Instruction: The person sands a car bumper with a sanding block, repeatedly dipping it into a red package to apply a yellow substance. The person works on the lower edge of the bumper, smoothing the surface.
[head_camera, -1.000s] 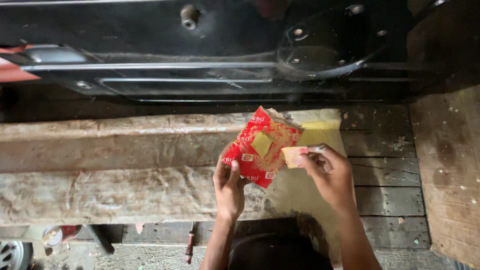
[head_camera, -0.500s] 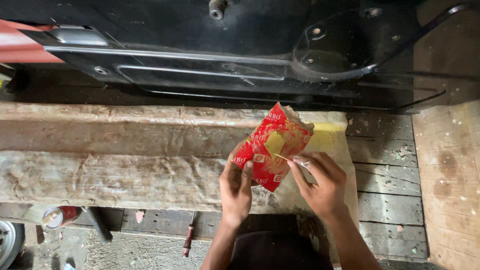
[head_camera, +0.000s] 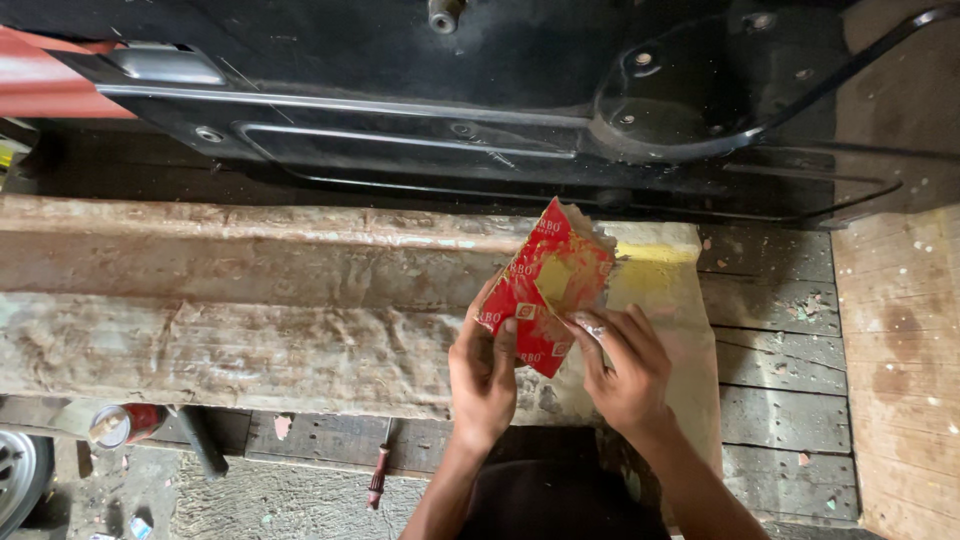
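My left hand (head_camera: 483, 372) grips the lower left edge of a red sheet of sandpaper (head_camera: 545, 285) with a yellow-stained patch in its middle. My right hand (head_camera: 622, 365) pinches the sheet's lower right part between thumb and fingers. Both hands hold it tilted just above a worn wooden bench (head_camera: 230, 310). Behind the sheet a yellow-smeared cloth or paper (head_camera: 660, 280) lies on the bench's right end.
A black metal vehicle panel (head_camera: 450, 100) runs across the top, with a red part (head_camera: 50, 85) at the far left. Grey wooden planks (head_camera: 780, 380) lie at right. Below the bench are a small can (head_camera: 125, 425), a red-handled tool (head_camera: 378, 478) and a wheel (head_camera: 15, 480).
My right hand has moved in from the sheet's right side onto its lower right part. The small yellow piece it held a second ago is out of sight. The view has shifted slightly.
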